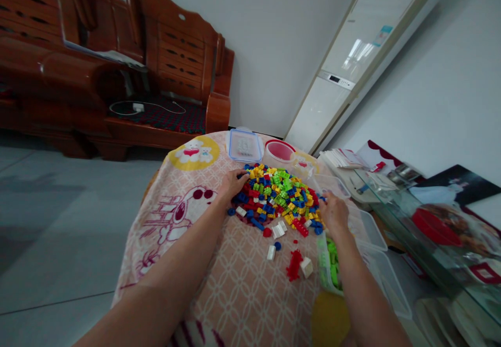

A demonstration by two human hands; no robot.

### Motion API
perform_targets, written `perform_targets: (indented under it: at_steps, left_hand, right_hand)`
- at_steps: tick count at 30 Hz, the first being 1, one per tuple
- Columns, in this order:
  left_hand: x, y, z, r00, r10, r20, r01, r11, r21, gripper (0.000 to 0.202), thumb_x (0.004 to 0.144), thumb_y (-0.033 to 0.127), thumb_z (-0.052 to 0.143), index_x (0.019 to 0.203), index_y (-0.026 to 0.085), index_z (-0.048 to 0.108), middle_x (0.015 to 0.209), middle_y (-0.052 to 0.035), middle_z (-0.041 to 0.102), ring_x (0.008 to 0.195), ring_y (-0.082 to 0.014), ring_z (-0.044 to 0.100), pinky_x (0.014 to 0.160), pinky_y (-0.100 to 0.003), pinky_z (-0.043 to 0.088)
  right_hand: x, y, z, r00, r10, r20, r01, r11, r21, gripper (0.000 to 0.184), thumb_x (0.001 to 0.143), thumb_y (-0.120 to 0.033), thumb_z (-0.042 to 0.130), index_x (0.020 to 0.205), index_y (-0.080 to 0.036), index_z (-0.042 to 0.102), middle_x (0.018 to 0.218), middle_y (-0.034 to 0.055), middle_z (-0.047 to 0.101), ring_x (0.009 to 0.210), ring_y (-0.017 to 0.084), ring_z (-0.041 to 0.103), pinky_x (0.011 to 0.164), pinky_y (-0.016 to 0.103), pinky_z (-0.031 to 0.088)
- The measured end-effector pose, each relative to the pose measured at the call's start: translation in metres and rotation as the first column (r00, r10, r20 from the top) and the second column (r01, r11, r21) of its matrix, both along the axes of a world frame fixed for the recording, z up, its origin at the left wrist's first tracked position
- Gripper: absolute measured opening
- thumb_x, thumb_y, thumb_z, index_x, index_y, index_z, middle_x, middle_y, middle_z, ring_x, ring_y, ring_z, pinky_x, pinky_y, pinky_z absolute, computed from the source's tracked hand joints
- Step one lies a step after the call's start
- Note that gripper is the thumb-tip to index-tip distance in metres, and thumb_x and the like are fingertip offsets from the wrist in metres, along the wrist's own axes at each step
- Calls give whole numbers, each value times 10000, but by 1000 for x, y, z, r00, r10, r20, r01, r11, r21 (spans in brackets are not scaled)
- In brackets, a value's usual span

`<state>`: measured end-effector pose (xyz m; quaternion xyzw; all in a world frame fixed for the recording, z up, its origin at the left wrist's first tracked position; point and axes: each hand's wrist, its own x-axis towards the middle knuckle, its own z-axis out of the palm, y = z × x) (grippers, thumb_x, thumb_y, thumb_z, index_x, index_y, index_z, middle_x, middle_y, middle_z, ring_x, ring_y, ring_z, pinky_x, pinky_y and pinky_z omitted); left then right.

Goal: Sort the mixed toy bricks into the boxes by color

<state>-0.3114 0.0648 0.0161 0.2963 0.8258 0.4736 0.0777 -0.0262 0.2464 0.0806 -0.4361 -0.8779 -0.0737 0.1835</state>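
A heap of building bricks (274,193) in red, yellow, blue and green lies on the cloth-covered table. At its left edge is my left hand (234,182), fingers curled, with something dark among them that I cannot make out. My right hand (335,214) is at the heap's right edge, its fingers closed by a small blue brick (323,199) at their tips. Just below my right wrist, partly hidden by the forearm, stands a clear box (324,268) with green bricks (332,263). Nearer me lie a red piece (294,265) and a white brick (307,267).
Behind the heap are a clear lidded box (245,146) with blue edging and a pink-lined round tub (280,151). Clear plastic lids or trays (370,230) lie on the right. Beyond them is a glass-topped stand (415,232). A wooden bench (172,60) stands at the left.
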Motion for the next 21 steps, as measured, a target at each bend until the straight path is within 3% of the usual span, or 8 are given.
perform_targets:
  at_steps: [3,6,9,13,17,21]
  left_hand:
    - [0,0,0,1000,-10,-17,10,1000,3,338,905,267,597,1180,180,771,1197,-70,762,1105,-247,700,993,-300,515]
    - [-2,1,-2,999,-14,-31,14,1000,6,340,903,275,593,1175,180,773,1195,-74,762,1094,-250,701,1004,-320,515]
    - [-3,2,-5,1000,0,-27,0,1000,14,343,897,299,595,1169,195,777,1175,-65,769,1076,-250,703,997,-328,521]
    - [-4,2,-6,999,-12,-33,13,1000,9,344,892,299,589,1163,203,779,1174,-61,770,1088,-248,699,983,-318,521]
    - [-3,1,-6,999,-15,-28,15,1000,-14,357,901,311,574,1178,202,772,1170,-66,770,1086,-247,699,973,-316,519]
    - [-2,1,-5,1000,-17,-19,17,1000,4,356,902,315,570,1175,211,773,1166,-58,772,1058,-234,704,968,-308,523]
  right_hand:
    - [-4,28,11,980,-87,-182,91,996,16,370,875,-201,526,1183,-86,697,945,172,760,850,273,682,761,342,453]
    - [-9,27,16,957,-40,-288,52,998,34,373,858,-205,513,1147,-96,721,981,176,764,868,279,686,789,357,471]
    - [-15,-3,8,950,163,-267,-165,986,16,305,873,-233,508,1015,-155,765,982,144,771,896,262,692,810,338,480]
    - [-18,-56,-14,896,361,-258,-394,915,-88,273,912,-256,509,971,-210,772,938,87,779,850,217,698,793,296,481]
    - [-12,-95,-40,895,386,-223,-427,886,-179,243,926,-219,522,909,-225,765,880,57,767,807,190,690,752,264,459]
    - [-9,-122,-57,870,420,-258,-470,866,-173,244,927,-166,520,895,-216,757,914,61,753,874,188,680,792,263,459]
